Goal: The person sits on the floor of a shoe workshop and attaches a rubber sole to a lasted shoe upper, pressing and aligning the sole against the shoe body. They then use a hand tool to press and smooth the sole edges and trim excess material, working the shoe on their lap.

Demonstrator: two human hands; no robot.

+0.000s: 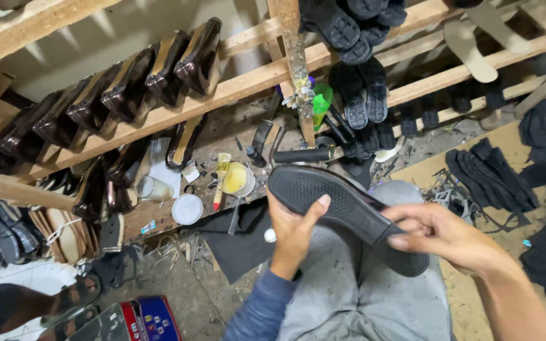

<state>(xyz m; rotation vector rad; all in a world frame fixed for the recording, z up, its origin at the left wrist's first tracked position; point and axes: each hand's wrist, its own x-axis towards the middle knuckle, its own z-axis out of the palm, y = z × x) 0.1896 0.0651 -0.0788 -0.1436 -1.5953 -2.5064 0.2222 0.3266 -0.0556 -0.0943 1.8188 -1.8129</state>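
- The black shoe sole (349, 211) looks light and thin, judging by how easily two hands carry it in the air; it probably flexes somewhat along its length, though here it lies straight.
- The moulded tread should give the fingers good purchase, so it seems unlikely to slip; nothing about it looks fragile.
- The best hold appears to be at the edges, near the middle and at one end, which is where it is gripped now.
- The left hand (295, 227) is closed around the sole from below, thumb pressed on the tread side near the middle.
- The right hand (440, 237) pinches the far end, fingers curled over the edge.
- The sole sits above the person's lap in grey trousers (355, 290), tilted, tread up, well clear of the floor.
- It is matt black, long and rounded at the toe, with a fine ribbed pattern.
- Near it stand a cup of yellowish glue (237, 179) with a brush (220, 177), and a wooden rack (248, 82) carrying dark glossy shoe pieces (127, 85).
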